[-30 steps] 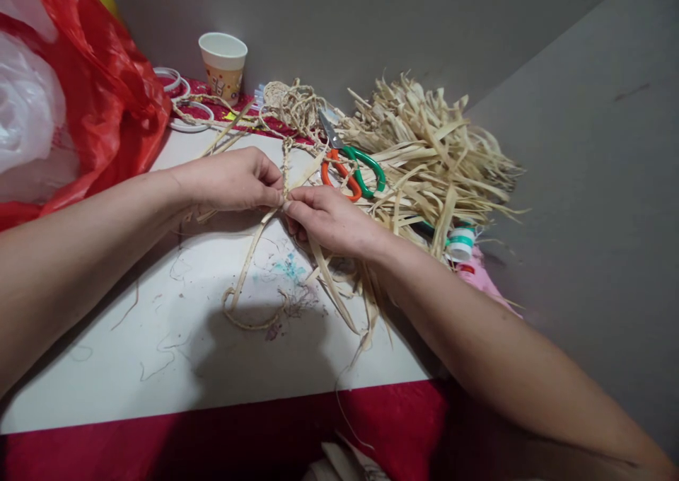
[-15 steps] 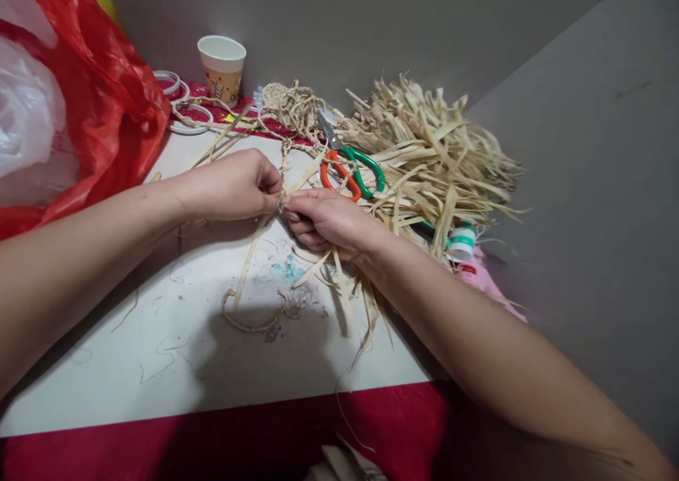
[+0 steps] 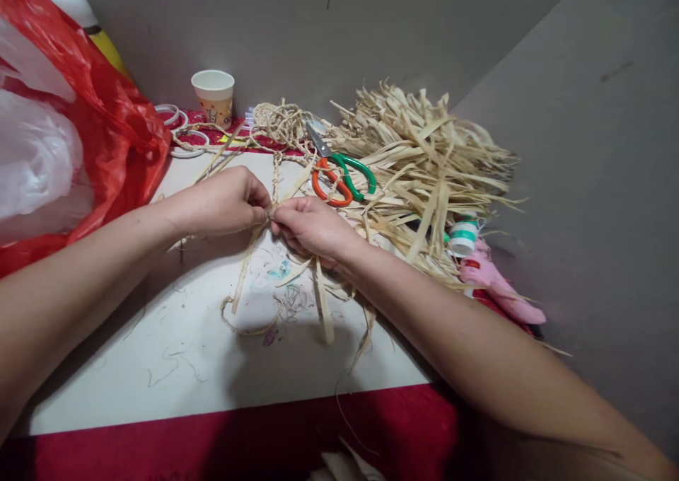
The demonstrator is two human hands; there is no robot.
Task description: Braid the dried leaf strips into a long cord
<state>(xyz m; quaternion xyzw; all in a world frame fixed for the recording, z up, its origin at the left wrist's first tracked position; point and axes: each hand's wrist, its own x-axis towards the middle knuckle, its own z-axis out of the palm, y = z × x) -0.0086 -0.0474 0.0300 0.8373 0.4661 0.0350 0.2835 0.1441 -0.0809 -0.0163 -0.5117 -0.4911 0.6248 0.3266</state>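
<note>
My left hand [image 3: 233, 201] and my right hand [image 3: 310, 226] meet over the white board [image 3: 122, 375], both closed in a pinch. Between the fingertips is the near end of a braided straw cord [image 3: 276, 173], which runs away from me toward the back. Loose flat straw strips hang below the hands, one strip [image 3: 244, 272] under the left and another strip [image 3: 322, 304] under the right. The exact grip point is partly covered by my fingers. Just beyond my right hand lie scissors [image 3: 344, 177] with one orange and one green handle, blades pointing back left.
A large straw bundle [image 3: 414, 141] fills the right back. A paper cup [image 3: 213, 99], white rings [image 3: 191, 145] and coiled cord [image 3: 283, 122] stand along the wall. A red plastic bag [image 3: 122, 127] is at left; a pink glue gun [image 3: 498, 283] and white-green spool [image 3: 463, 237] lie at right.
The camera view has shifted a little, so the background sits lower. My hands keep pinching the straw at the cord's end, fingertips still together.
</note>
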